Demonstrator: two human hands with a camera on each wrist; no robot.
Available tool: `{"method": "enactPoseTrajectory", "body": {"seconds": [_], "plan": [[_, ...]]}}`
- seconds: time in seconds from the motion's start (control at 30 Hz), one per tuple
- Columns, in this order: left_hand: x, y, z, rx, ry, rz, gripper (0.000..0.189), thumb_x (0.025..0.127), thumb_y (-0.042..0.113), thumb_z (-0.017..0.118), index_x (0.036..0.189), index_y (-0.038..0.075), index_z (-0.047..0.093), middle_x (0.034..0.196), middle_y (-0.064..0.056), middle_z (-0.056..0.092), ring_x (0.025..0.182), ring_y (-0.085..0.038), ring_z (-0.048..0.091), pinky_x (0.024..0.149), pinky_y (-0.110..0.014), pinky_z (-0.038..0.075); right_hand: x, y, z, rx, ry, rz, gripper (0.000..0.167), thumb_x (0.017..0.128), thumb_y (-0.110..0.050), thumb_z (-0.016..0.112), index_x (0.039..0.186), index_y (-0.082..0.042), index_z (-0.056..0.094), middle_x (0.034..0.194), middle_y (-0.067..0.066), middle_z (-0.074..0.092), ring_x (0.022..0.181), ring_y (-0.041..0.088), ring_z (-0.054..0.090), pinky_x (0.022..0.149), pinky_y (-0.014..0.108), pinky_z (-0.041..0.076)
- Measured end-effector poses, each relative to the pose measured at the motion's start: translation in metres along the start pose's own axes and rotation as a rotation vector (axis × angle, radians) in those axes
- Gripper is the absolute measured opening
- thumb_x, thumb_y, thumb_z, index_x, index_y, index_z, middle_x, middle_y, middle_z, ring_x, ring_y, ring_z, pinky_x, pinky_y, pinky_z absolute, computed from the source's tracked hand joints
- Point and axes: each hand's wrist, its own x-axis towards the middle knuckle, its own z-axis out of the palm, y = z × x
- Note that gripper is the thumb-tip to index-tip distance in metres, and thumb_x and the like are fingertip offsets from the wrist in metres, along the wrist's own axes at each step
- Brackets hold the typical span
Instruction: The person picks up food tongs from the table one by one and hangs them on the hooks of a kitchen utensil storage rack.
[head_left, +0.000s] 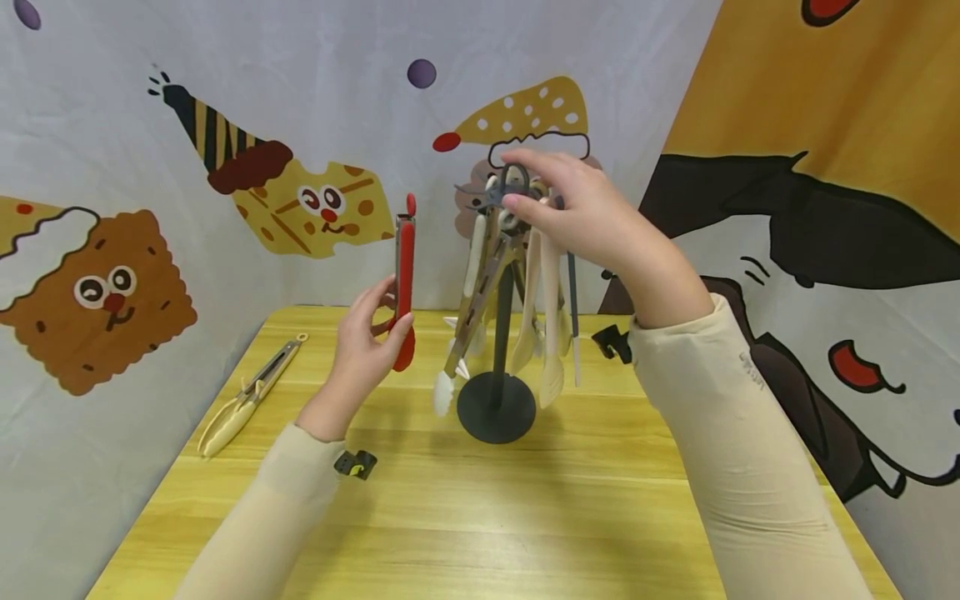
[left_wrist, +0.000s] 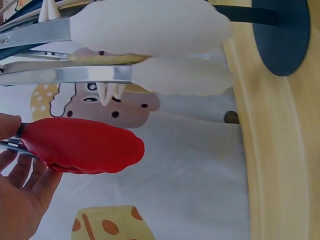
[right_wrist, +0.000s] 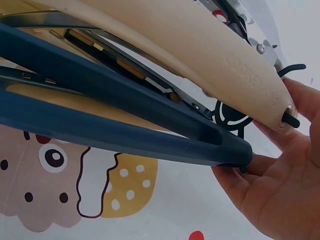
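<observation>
My left hand [head_left: 360, 342] holds a pair of red-tipped tongs [head_left: 406, 275] upright, thumb on one side and fingers on the other. Their red scalloped heads point down, left of the utensil stand [head_left: 497, 408]. My right hand [head_left: 592, 208] grips the top of that black stand, thumb and forefinger about its top ring. Several utensils hang from its hooks, among them metal tongs with white tips [head_left: 444, 393] and a beige slotted utensil [head_left: 552, 379]. In the right wrist view, dark blue tongs [right_wrist: 125, 95] and a beige handle [right_wrist: 215, 55] hang close by the fingers.
Cream-tipped tongs [head_left: 238, 417] lie on the wooden table [head_left: 420, 533] near its left edge. Behind the table hangs a cloth [head_left: 337, 100] printed with cartoon food. Black straps [head_left: 356, 464] show at both wrists.
</observation>
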Motion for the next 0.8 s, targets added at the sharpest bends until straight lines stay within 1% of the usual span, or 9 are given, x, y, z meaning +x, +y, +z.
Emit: {"method": "enactPoseTrajectory", "body": {"seconds": [0.07, 0.13, 0.23, 0.3, 0.47, 0.8], "plan": [[0.003, 0.003, 0.001, -0.006, -0.003, 0.019, 0.056, 0.089, 0.009, 0.065, 0.141, 0.009, 0.044, 0.122, -0.015, 0.055, 0.104, -0.025, 0.056, 0.079, -0.049, 0.054, 0.000, 0.000, 0.000, -0.001, 0.000, 0.000, 0.055, 0.097, -0.043, 0.046, 0.148, -0.032, 0.031, 0.153, 0.002, 0.030, 0.131, 0.030, 0.038, 0.103, 0.054, 0.035], [0.005, 0.017, -0.001, -0.009, -0.009, 0.033, 0.056, 0.088, 0.010, 0.065, 0.140, 0.008, 0.045, 0.123, -0.014, 0.055, 0.103, -0.024, 0.056, 0.079, -0.048, 0.054, 0.000, 0.000, 0.000, -0.007, 0.004, -0.003, 0.055, 0.097, -0.043, 0.046, 0.148, -0.031, 0.031, 0.152, 0.003, 0.031, 0.130, 0.029, 0.039, 0.103, 0.053, 0.035], [0.008, 0.039, -0.002, -0.028, -0.021, 0.045, 0.054, 0.088, 0.008, 0.065, 0.138, 0.002, 0.046, 0.123, -0.018, 0.054, 0.102, -0.028, 0.056, 0.080, -0.049, 0.054, 0.000, 0.000, 0.000, -0.009, 0.007, -0.003, 0.055, 0.097, -0.043, 0.046, 0.148, -0.031, 0.030, 0.152, 0.002, 0.031, 0.130, 0.028, 0.039, 0.102, 0.052, 0.036], [0.010, 0.053, -0.003, -0.038, -0.024, 0.047, 0.052, 0.087, 0.003, 0.064, 0.136, -0.004, 0.046, 0.123, -0.022, 0.054, 0.101, -0.032, 0.056, 0.080, -0.051, 0.053, 0.000, 0.000, 0.001, -0.010, 0.008, -0.001, 0.055, 0.097, -0.043, 0.046, 0.148, -0.031, 0.030, 0.152, 0.002, 0.031, 0.130, 0.028, 0.039, 0.102, 0.052, 0.036], [0.014, 0.056, -0.001, -0.061, -0.035, 0.063, 0.051, 0.086, -0.002, 0.063, 0.135, -0.005, 0.046, 0.121, -0.023, 0.054, 0.099, -0.032, 0.055, 0.079, -0.051, 0.053, 0.000, -0.001, 0.001, -0.002, 0.007, 0.004, 0.055, 0.097, -0.044, 0.046, 0.148, -0.031, 0.030, 0.152, 0.001, 0.031, 0.131, 0.028, 0.039, 0.102, 0.052, 0.036], [0.017, 0.059, 0.000, -0.077, -0.062, 0.065, 0.051, 0.088, -0.002, 0.061, 0.136, -0.005, 0.045, 0.120, -0.024, 0.053, 0.099, -0.031, 0.054, 0.081, -0.050, 0.053, 0.000, -0.001, 0.001, 0.001, 0.013, -0.007, 0.055, 0.097, -0.042, 0.047, 0.148, -0.030, 0.032, 0.150, 0.004, 0.034, 0.128, 0.029, 0.041, 0.101, 0.052, 0.037]]}}
